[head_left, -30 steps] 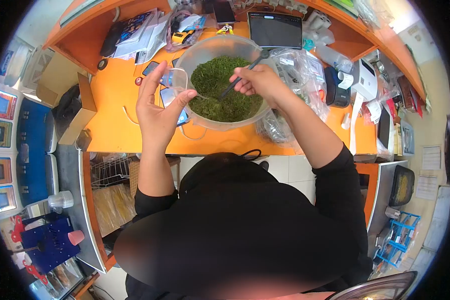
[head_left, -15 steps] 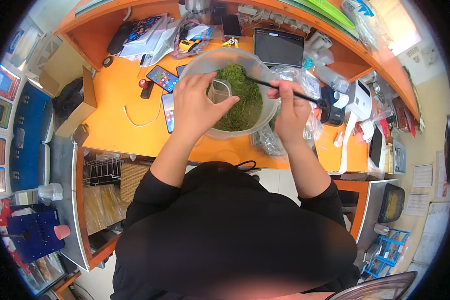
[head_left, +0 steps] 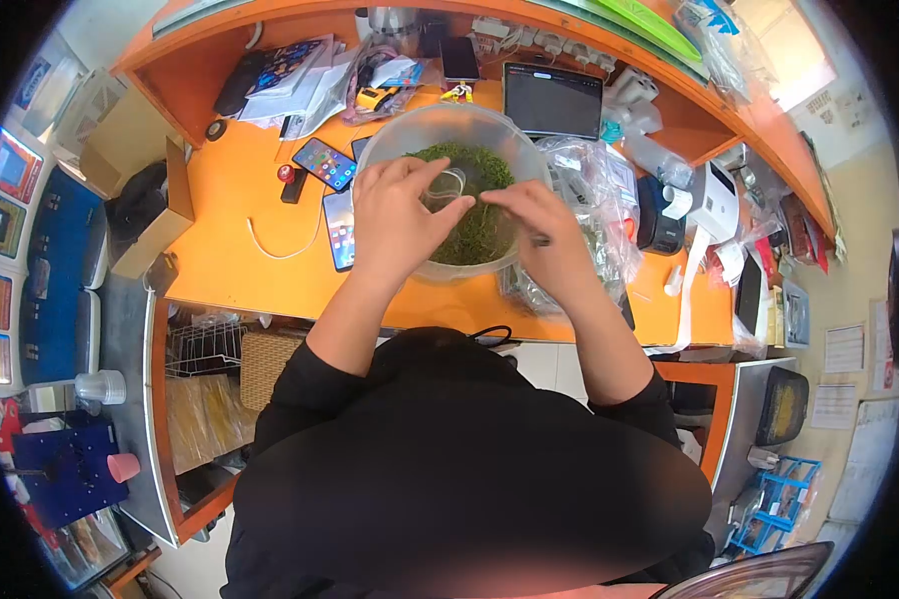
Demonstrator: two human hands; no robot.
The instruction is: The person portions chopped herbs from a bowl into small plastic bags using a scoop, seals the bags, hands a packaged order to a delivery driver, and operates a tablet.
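Observation:
A large translucent plastic bowl (head_left: 422, 124) of dried green herb (head_left: 484, 225) stands on the orange desk (head_left: 235, 210). My left hand (head_left: 395, 218) is over the bowl's near left side and pinches a small clear bag (head_left: 451, 185) upright above the herb. My right hand (head_left: 536, 232) reaches in from the right, its fingertips meeting the bag's mouth. It is closed on a thin dark utensil (head_left: 541, 241), of which only a short bit shows under the fingers.
Two phones (head_left: 327, 163) (head_left: 339, 228) and a white cable (head_left: 270, 247) lie left of the bowl. A tablet (head_left: 553, 100) stands behind it. Crumpled clear bags (head_left: 594, 175) and a white printer (head_left: 716, 195) crowd the right. A cardboard box (head_left: 160, 215) sits far left.
My right hand has swung left and down from beside the bowl to the bag's mouth, and the utensil is now mostly hidden. The left hand and the bag barely moved.

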